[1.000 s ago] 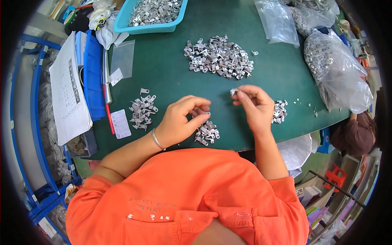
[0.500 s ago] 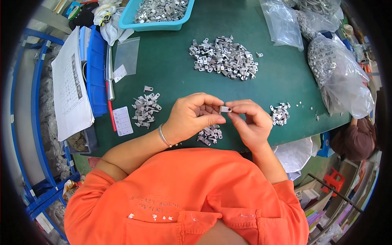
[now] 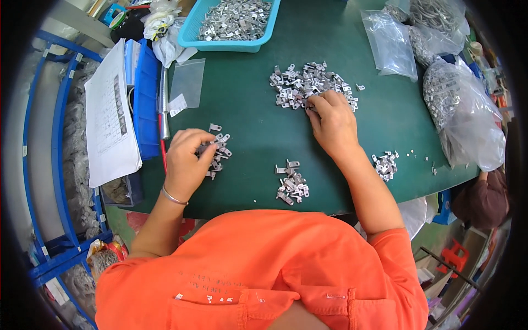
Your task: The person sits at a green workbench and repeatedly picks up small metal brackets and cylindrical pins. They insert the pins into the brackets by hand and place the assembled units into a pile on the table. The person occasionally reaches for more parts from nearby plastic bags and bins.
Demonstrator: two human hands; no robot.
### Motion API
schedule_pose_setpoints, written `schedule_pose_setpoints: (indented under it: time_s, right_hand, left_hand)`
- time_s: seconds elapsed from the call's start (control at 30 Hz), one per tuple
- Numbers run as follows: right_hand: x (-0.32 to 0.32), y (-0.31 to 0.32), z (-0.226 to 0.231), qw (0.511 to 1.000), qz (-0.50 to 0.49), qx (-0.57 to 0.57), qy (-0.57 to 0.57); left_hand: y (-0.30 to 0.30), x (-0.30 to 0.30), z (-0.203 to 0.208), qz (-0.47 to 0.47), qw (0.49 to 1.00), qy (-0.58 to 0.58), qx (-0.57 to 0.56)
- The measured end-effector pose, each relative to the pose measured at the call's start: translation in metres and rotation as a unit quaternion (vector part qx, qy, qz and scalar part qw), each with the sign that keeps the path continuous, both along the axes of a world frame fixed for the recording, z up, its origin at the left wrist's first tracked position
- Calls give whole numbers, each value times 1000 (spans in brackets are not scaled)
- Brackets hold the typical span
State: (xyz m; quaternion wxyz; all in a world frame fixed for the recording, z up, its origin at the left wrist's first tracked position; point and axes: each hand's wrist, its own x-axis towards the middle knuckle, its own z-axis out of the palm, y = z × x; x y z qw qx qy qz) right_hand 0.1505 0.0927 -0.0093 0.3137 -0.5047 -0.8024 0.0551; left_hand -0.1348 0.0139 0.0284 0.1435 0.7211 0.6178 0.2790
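My left hand [image 3: 187,159] is at the left pile of small metal brackets [image 3: 221,149], partly covering it. Its thumb and forefinger are apart over the pieces, and no piece shows between them. Farther off, my right hand [image 3: 335,122] reaches the near edge of the large heap of metal brackets [image 3: 305,80]. Its thumb and fingertips close on a bracket there, mostly hidden by the fingers. Between my forearms lies another small pile of brackets [image 3: 294,184], untouched by either hand.
More brackets [image 3: 386,165] lie right of my right forearm. A light-blue basket [image 3: 220,45] of metal parts stands at the back. Clear bags of parts [image 3: 443,91] line the right side. On the left are a blue bin [image 3: 147,104], paper sheets [image 3: 113,126] and a flat plastic bag [image 3: 188,82].
My hands were together in front of me, holding one bracket between them. They have parted: the left moved left to its pile, the right moved forward to the large heap.
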Motion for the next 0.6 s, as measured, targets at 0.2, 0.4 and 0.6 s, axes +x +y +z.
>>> schedule_pose_setpoints:
  time_s: [0.2,0.4,0.6]
  right_hand:
    - [-4,2,-2,999,-12,21,-43]
    - [-6,1,-2,998,-27,35,-36]
    - [1,-9,-1,1000,3,18,22]
  left_hand:
    - [-1,-2,-4,3,999,-30,-9]
    - [9,-3,-13,-41,999,-4,-1]
    - [12,-2,-15,-32,999,-24,19]
